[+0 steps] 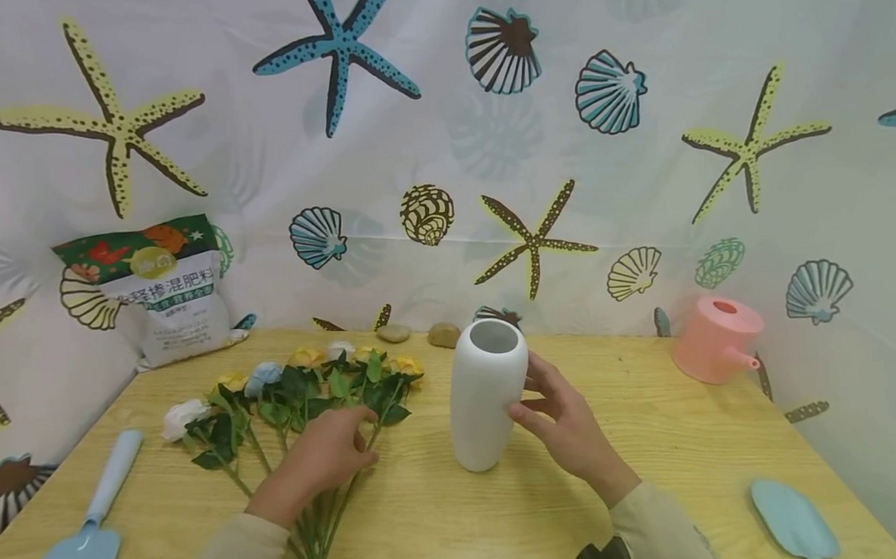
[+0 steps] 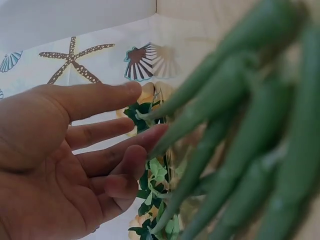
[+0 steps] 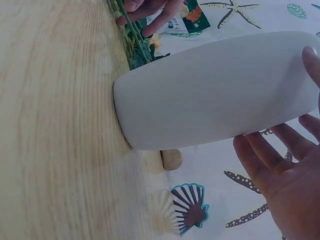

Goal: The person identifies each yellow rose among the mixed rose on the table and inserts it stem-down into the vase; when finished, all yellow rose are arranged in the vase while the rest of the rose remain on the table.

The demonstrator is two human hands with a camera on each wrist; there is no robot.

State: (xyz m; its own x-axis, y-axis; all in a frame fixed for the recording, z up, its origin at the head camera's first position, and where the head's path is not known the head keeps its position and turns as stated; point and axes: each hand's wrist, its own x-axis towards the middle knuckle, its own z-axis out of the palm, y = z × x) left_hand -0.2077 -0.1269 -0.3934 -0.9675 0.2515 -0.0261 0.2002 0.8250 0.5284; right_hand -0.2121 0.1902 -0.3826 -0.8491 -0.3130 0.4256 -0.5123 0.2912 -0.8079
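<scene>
Beside the white vase, which stands upright near the middle of the wooden table, the right hand is spread with its fingers straight and apart; the thumb tip touches the vase wall, while the right wrist view shows the palm held off it. Left of the vase lies a bunch of artificial flowers, blooms pointing away from the person and stems running back toward the near edge. The left hand rests over those stems, fingers extended and slightly apart, the fingertips touching the stems without curling round them. Far left of the vase a blue hand fork lies on the table, and behind the flowers a fertiliser bag leans against the shell-printed backdrop. Right of the vase sits a pink watering can, and nearer the person a blue trowel. Two pebbles lie just behind the vase.
</scene>
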